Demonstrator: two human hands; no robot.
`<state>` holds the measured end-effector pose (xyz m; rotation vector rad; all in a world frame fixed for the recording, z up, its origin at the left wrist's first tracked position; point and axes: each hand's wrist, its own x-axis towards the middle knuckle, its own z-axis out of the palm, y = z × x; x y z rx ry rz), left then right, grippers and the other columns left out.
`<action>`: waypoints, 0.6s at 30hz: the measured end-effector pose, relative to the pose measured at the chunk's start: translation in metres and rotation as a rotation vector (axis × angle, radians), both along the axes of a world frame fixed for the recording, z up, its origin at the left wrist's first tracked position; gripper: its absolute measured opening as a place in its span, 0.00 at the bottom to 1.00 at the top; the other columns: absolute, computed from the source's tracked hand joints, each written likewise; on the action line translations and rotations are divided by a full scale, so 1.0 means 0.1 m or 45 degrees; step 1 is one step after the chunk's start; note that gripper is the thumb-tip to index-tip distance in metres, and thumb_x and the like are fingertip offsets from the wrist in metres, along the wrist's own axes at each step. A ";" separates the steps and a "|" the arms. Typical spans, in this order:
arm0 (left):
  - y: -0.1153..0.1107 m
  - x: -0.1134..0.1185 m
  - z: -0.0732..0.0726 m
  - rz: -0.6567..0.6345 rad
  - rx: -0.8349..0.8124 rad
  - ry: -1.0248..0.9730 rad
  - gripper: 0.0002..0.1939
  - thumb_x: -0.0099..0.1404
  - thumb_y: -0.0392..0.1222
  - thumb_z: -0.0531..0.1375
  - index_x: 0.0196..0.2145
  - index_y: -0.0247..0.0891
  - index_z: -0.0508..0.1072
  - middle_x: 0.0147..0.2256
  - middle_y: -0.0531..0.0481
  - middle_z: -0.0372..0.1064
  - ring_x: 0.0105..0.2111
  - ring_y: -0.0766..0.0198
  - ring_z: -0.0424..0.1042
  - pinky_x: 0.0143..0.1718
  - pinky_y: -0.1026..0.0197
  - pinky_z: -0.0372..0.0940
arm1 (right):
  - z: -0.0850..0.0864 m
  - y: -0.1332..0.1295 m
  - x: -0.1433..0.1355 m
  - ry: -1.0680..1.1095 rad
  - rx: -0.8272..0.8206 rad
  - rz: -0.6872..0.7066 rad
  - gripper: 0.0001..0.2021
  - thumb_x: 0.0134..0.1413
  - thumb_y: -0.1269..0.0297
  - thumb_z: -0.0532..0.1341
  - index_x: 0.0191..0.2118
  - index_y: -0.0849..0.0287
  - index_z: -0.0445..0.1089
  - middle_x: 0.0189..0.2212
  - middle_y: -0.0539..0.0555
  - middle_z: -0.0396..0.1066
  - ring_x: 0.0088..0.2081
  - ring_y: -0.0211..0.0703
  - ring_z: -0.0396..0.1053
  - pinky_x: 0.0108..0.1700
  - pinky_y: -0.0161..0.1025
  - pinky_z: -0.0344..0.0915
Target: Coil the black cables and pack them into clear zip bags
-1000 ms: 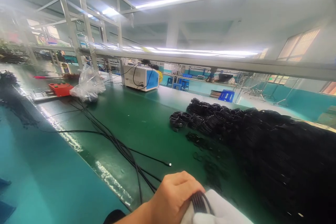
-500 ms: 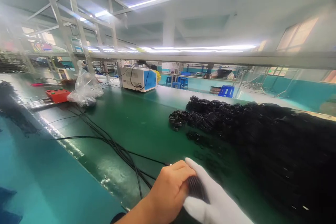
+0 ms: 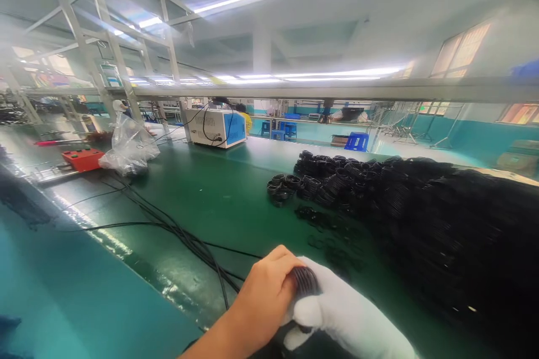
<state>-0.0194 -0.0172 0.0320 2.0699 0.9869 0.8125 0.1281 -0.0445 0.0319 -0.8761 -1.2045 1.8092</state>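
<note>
Green bench (image 3: 223, 205), black coil (image 3: 307, 281), axis roughly crosswise

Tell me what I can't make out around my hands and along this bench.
All in the head view:
- Much of the black coil: covered by the bare left hand and gloved right hand.
- What, if anything, the plastic bag contains: its crumpled film obscures it.
- Single coils in the black heap: too dark, and cut by the right edge.
- The dark bundle: blurred, cut by the left edge.

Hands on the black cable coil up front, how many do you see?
2: the bare left hand on the left of the coil, and the white-gloved right hand around its right side.
</note>
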 end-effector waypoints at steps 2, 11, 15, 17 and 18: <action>0.01 0.00 0.01 0.051 -0.092 -0.028 0.12 0.60 0.33 0.51 0.40 0.45 0.68 0.35 0.56 0.65 0.32 0.70 0.65 0.35 0.68 0.60 | -0.11 0.03 0.03 0.132 -0.006 0.086 0.18 0.38 0.66 0.65 0.39 0.63 0.66 0.31 0.53 0.67 0.34 0.44 0.69 0.34 0.45 0.70; 0.06 0.08 -0.11 0.185 -0.500 -0.175 0.04 0.56 0.37 0.53 0.32 0.41 0.63 0.23 0.58 0.62 0.20 0.70 0.62 0.20 0.68 0.59 | -0.30 0.07 0.04 0.219 -0.031 0.092 0.14 0.43 0.63 0.65 0.36 0.65 0.69 0.30 0.55 0.67 0.33 0.40 0.66 0.35 0.42 0.67; 0.07 0.09 -0.15 0.267 -0.350 -0.043 0.01 0.54 0.38 0.55 0.27 0.40 0.64 0.22 0.57 0.64 0.22 0.70 0.61 0.21 0.69 0.55 | -0.36 0.07 0.02 0.153 -0.047 0.049 0.14 0.43 0.62 0.65 0.36 0.66 0.70 0.28 0.55 0.67 0.32 0.41 0.66 0.34 0.42 0.67; 0.09 0.09 -0.16 0.268 -0.340 -0.001 0.02 0.54 0.38 0.55 0.26 0.40 0.63 0.21 0.57 0.64 0.22 0.70 0.60 0.21 0.69 0.55 | -0.39 0.08 0.02 0.161 -0.050 0.055 0.13 0.44 0.62 0.65 0.35 0.66 0.70 0.30 0.55 0.67 0.33 0.40 0.66 0.35 0.40 0.67; 0.10 0.09 -0.16 0.266 -0.360 0.006 0.02 0.53 0.39 0.56 0.25 0.39 0.63 0.21 0.57 0.64 0.21 0.70 0.61 0.20 0.69 0.54 | -0.40 0.08 0.02 0.160 -0.055 0.055 0.13 0.44 0.62 0.65 0.35 0.66 0.70 0.30 0.55 0.67 0.34 0.40 0.66 0.35 0.40 0.67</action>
